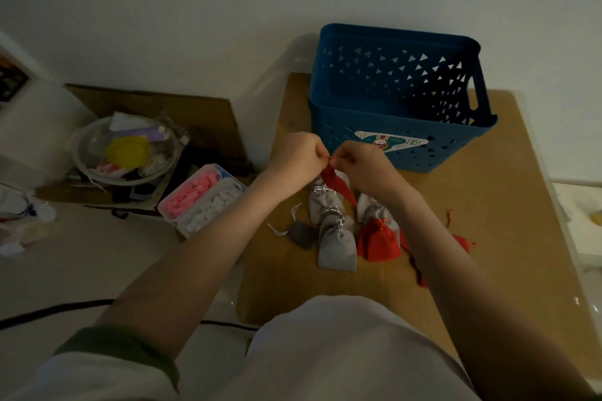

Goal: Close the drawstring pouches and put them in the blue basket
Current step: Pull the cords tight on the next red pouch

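- A red pouch (337, 187) hangs above the table, just in front of the blue basket (456, 153), its body drooping down and to the right from its gathered mouth
- The left hand (298, 156) has its fingers curled and pinches the pouch's top from the left side
- The right hand (365, 161) is curled the same way and pinches the top from the right; the two hands nearly meet at the mouth
- The cords themselves are too small to make out between the fingers
- The basket stands upright at the far end of the wooden table (505, 205); no pouch shows inside it
- Below the hands, a cluster lies on the table: a large grey pouch (337, 246), a second grey pouch (322, 205) behind it, a tied red pouch (378, 242) just beside them, and a dark grey pouch (303, 234) to the left
- More red fabric (462, 242) shows past the right forearm, partly hidden
- Left of the table sit a clear box of pink and white pieces (202, 202) and a cluttered bowl (127, 150)
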A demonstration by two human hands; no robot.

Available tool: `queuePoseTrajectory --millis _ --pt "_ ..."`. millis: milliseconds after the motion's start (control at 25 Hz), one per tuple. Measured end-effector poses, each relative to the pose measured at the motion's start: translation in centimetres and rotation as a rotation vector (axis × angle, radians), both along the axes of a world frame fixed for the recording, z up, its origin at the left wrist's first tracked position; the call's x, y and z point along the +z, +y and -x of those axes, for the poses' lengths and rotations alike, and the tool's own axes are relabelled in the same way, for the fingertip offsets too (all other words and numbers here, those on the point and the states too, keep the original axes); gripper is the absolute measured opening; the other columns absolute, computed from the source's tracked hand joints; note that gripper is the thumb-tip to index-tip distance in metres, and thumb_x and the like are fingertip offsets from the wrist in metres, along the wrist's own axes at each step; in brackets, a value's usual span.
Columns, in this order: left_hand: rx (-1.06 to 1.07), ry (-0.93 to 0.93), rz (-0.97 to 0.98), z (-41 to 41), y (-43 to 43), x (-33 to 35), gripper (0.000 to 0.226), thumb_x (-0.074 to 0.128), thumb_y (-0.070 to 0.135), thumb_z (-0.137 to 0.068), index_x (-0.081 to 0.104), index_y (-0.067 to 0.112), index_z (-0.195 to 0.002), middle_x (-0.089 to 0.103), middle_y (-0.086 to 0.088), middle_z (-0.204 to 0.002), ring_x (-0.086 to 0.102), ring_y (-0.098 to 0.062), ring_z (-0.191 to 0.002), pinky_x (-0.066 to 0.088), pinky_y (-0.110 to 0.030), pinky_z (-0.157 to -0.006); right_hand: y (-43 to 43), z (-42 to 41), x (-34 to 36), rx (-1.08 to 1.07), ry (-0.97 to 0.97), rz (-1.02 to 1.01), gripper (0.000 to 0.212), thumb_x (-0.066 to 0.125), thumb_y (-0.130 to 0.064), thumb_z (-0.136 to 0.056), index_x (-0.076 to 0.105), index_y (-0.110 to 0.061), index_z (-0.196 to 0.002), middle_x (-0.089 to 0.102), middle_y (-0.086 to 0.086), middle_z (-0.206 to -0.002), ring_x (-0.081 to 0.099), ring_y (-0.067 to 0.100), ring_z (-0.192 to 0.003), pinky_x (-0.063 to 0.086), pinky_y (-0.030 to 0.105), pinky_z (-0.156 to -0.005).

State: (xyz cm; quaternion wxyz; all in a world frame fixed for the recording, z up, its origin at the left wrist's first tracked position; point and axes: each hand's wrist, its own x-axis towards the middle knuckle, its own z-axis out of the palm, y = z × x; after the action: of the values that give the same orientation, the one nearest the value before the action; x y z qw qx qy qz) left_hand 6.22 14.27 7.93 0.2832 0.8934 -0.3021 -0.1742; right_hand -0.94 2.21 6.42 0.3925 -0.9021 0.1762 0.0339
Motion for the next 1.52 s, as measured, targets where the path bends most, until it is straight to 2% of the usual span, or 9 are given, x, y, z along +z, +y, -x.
queuePoseTrajectory --millis 200,320,560,720,880,1080,1280,1400,1520 --pt "0.032 0.243 0.139 -0.6 0.6 0.1 0.007 0.066 0.010 -0.085 0.068 0.012 -0.091 0.071 -0.003 -0.085 0.066 -0.009 -0.074 0.052 -0.018 -0.067 -0.7 0.5 0.4 0.006 -0.070 -0.093 0.005 0.063 -0.010 -0.088 0.062 -0.015 -0.087 0.061 -0.001 -0.080 0.055 0.011 -0.077 0.043 0.025 -0.073" --pt "0.019 0.392 0.233 -0.6 0.9 0.4 0.007 0.067 0.009 -0.085 0.068 0.015 -0.087 0.070 0.000 -0.084 0.065 -0.004 -0.070 0.051 -0.012 -0.064 -0.9 0.8 0.7 -0.027 -0.081 -0.146 0.003 0.065 -0.011 -0.087 0.063 -0.014 -0.087 0.060 -0.006 -0.074 0.053 0.003 -0.068 0.041 0.011 -0.062" --pt "0.014 0.383 0.190 -1.0 0.7 0.8 0.006 0.068 0.009 -0.084 0.067 0.014 -0.085 0.070 -0.005 -0.081 0.064 -0.008 -0.069 0.053 -0.019 -0.068 -1.1 0.7 1.0 -0.020 -0.091 -0.145 0.009 0.066 -0.013 -0.087 0.062 -0.019 -0.082 0.059 -0.007 -0.071 0.054 0.005 -0.066 0.042 0.020 -0.066" --pt "-0.025 0.301 0.050 -0.9 0.7 1.5 0.007 0.069 0.009 -0.080 0.066 0.015 -0.082 0.065 0.003 -0.074 0.062 -0.008 -0.071 0.052 -0.025 -0.072 -0.5 0.6 0.9 0.033 -0.075 -0.116 0.007 0.061 -0.012 -0.090 0.062 -0.015 -0.085 0.056 -0.006 -0.072 0.050 0.007 -0.070 0.039 0.025 -0.069" --pt "0.041 0.179 0.020 0.0 0.1 1.5 0.007 0.070 0.014 -0.080 0.064 0.013 -0.082 0.059 0.003 -0.078 0.057 -0.011 -0.075 0.046 -0.026 -0.067 0.0 0.3 0.3 0.025 -0.073 -0.086 0.008 0.055 -0.010 -0.093 0.058 -0.014 -0.087 0.052 -0.006 -0.073 0.046 0.007 -0.068 0.036 0.018 -0.061" --pt "0.094 0.089 -0.016 0.6 -0.3 0.8 0.012 0.065 0.017 -0.085 0.066 0.005 -0.088 0.060 -0.004 -0.077 0.055 -0.013 -0.071 0.043 -0.027 -0.065 1.0 -0.2 -0.9 -0.052 -0.053 -0.068 0.010 0.049 -0.008 -0.095 0.058 -0.011 -0.092 0.057 0.006 -0.093 0.050 0.017 -0.086 0.036 0.027 -0.071" --pt "0.229 0.350 0.229 -0.3 0.7 0.7 0.013 0.063 0.011 -0.086 0.063 0.011 -0.099 0.062 0.002 -0.077 0.059 -0.006 -0.066 0.046 -0.014 -0.058 1.4 -0.1 -0.7 -0.161 -0.200 -0.422 0.023 0.043 -0.022 -0.101 0.051 -0.015 -0.081 0.049 0.003 -0.082 0.046 0.019 -0.081 0.038 0.035 -0.075" --pt "0.171 0.295 0.337 -0.3 0.6 0.6 0.007 0.063 0.011 -0.087 0.062 0.015 -0.093 0.063 0.003 -0.081 0.061 -0.005 -0.071 0.049 -0.014 -0.062 0.9 0.0 0.0 -0.226 -0.275 -0.670 0.023 0.037 -0.016 -0.103 0.054 -0.008 -0.089 0.054 0.004 -0.082 0.051 0.014 -0.076 0.042 0.027 -0.072" --pt "0.144 0.152 0.359 0.2 0.5 0.4 0.008 0.064 0.012 -0.085 0.061 0.019 -0.087 0.062 0.009 -0.077 0.059 -0.002 -0.071 0.048 -0.013 -0.065 -0.5 0.0 0.1 -0.127 -0.191 -0.703 0.022 0.046 -0.006 -0.098 0.063 -0.014 -0.086 0.065 0.001 -0.079 0.060 0.012 -0.074 0.048 0.028 -0.074"
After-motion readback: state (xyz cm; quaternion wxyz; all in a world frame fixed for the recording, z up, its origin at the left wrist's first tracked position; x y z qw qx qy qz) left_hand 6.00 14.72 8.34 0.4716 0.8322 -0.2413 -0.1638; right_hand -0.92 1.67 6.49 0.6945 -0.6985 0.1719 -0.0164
